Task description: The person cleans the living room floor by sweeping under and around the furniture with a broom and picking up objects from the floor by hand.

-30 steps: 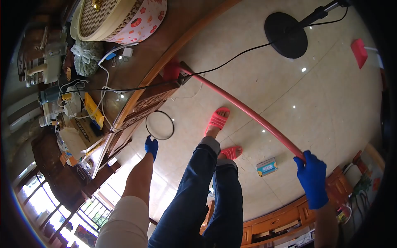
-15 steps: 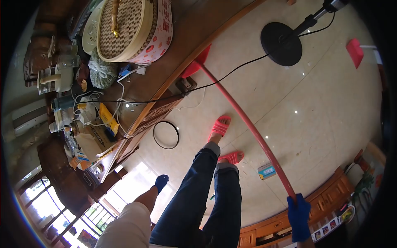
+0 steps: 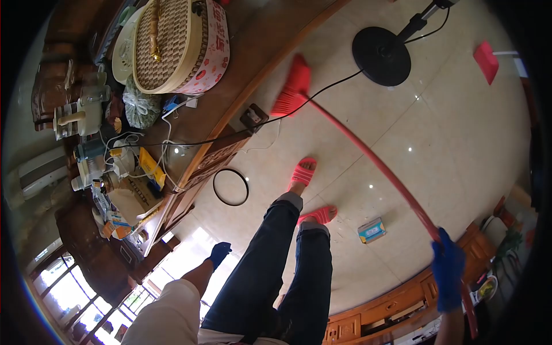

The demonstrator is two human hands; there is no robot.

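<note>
My right hand (image 3: 448, 270), in a blue glove, grips the long red handle of a red broom (image 3: 294, 89). The broom's bristle head is on the tiled floor beside the edge of the wooden table, slightly blurred. A black cable passes over the view near the broom head. My left hand (image 3: 219, 253), also in a blue glove, hangs low at the lower left, away from the broom. Its fingers are curled, and whether anything is in them is too small to tell.
A wooden table (image 3: 253, 57) with a woven basket (image 3: 172, 46) fills the left. Around lie a black ring (image 3: 231, 187), a tissue box (image 3: 371, 230), a round black stand base (image 3: 382, 56), a red dustpan (image 3: 486, 62) and a power socket (image 3: 253, 117). Wooden drawers (image 3: 397, 305) line the bottom right.
The broom head has come out from the table's edge onto open floor. My right hand has moved right and slightly up from half a second ago. My left hand has dropped lower over the last second.
</note>
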